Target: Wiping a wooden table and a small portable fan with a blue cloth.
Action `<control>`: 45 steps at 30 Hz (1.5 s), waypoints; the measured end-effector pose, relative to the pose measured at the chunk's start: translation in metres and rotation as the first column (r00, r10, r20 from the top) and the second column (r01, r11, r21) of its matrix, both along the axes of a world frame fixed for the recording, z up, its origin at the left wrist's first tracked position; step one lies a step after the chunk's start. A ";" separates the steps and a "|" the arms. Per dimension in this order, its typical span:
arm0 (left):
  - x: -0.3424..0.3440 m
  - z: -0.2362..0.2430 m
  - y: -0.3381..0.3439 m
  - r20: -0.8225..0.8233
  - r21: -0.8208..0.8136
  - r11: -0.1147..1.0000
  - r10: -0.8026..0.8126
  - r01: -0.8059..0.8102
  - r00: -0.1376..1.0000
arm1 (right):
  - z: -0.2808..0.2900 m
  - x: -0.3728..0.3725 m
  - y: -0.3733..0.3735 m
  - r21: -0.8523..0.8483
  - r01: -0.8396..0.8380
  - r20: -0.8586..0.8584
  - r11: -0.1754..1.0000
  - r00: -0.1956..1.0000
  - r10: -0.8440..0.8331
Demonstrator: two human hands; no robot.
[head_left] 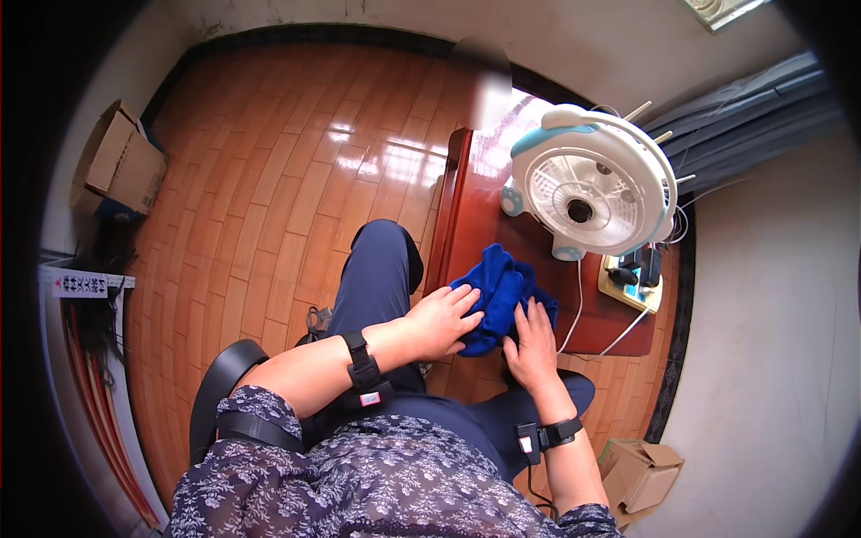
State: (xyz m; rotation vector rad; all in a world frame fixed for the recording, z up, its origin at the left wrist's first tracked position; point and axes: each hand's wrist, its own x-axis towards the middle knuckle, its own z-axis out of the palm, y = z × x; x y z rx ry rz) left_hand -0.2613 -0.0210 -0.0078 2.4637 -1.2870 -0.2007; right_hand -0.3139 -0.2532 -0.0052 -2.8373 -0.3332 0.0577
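Observation:
A crumpled deep-blue cloth [496, 291] lies bunched at the near edge of the reddish-brown wooden table [480, 211]. My left hand [441, 321] rests against the cloth's left side, with its fingers apart and their tips on the fabric. On the other side, my right hand [533, 345] has its fingers stretched out along the cloth's lower right part. Neither hand is closed round the fabric. Just beyond the cloth stands a round white fan housing [596, 188] with light-blue trim and paw-shaped feet; a dark hub shows at its middle.
Right of the fan housing, a power strip [630, 283] carries black plugs, with white cables trailing over the table. Thin white antennas poke up behind the housing. Cardboard boxes stand at the left wall [117, 161] and lower right [641, 475]. A dark curtain [744, 112] hangs at right.

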 end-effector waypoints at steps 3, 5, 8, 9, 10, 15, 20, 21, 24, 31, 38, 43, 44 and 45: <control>0.005 0.004 -0.008 -0.005 0.026 0.999 -0.023 0.023 1.000 | -0.002 0.022 -0.006 -0.002 -0.016 0.018 1.000 1.000 0.016; 0.017 0.002 -0.019 0.003 0.024 1.000 -0.018 0.018 1.000 | -0.004 0.045 -0.007 0.000 0.004 0.017 1.000 1.000 -0.004; 0.029 0.004 -0.037 0.019 0.022 0.999 0.034 -0.034 0.999 | -0.010 0.072 -0.009 -0.011 0.012 0.030 1.000 0.999 -0.012; 0.030 0.005 -0.039 0.024 0.035 0.997 0.069 -0.069 0.997 | -0.010 0.075 -0.009 0.002 0.029 0.020 1.000 0.999 -0.029; 0.029 0.004 -0.038 0.077 0.010 0.997 0.076 -0.077 0.994 | -0.011 0.078 -0.008 0.017 0.039 0.008 0.999 0.999 -0.039; 0.022 0.015 -0.028 -0.058 0.118 0.993 0.008 -0.001 0.998 | -0.007 0.050 -0.004 0.054 -0.083 -0.005 0.995 0.996 0.084; 0.004 0.008 0.001 -0.080 0.000 0.995 -0.104 0.104 0.991 | 0.005 0.021 0.010 0.098 -0.144 -0.039 0.985 0.988 0.149; 0.005 0.007 0.001 -0.084 0.003 0.995 -0.103 0.104 0.991 | 0.004 0.019 0.010 0.095 -0.140 -0.031 0.986 0.989 0.144; 0.008 -0.003 -0.001 -0.019 -0.167 0.985 -0.033 0.029 0.999 | 0.003 0.033 0.009 0.162 -0.116 -0.051 0.980 0.991 0.126; 0.016 -0.003 -0.019 0.030 -0.249 0.958 0.158 -0.146 0.987 | -0.009 0.054 0.011 0.140 -0.054 -0.015 0.989 0.998 0.057; 0.016 0.016 0.003 0.001 -0.209 0.966 0.154 -0.151 0.988 | 0.003 0.023 0.008 0.324 -0.155 -0.065 0.933 0.980 0.186; 0.009 0.007 -0.007 -0.078 -0.026 0.996 0.081 -0.083 0.994 | 0.012 0.001 0.002 0.317 -0.034 -0.036 0.948 0.998 0.048; 0.008 0.005 -0.009 -0.087 -0.025 0.996 0.079 -0.081 0.993 | 0.009 -0.004 0.002 0.233 -0.037 -0.048 0.972 0.998 0.049; 0.006 0.002 -0.010 -0.063 -0.024 0.996 0.083 -0.085 0.995 | 0.006 -0.006 0.002 0.147 -0.042 -0.060 0.988 0.997 0.051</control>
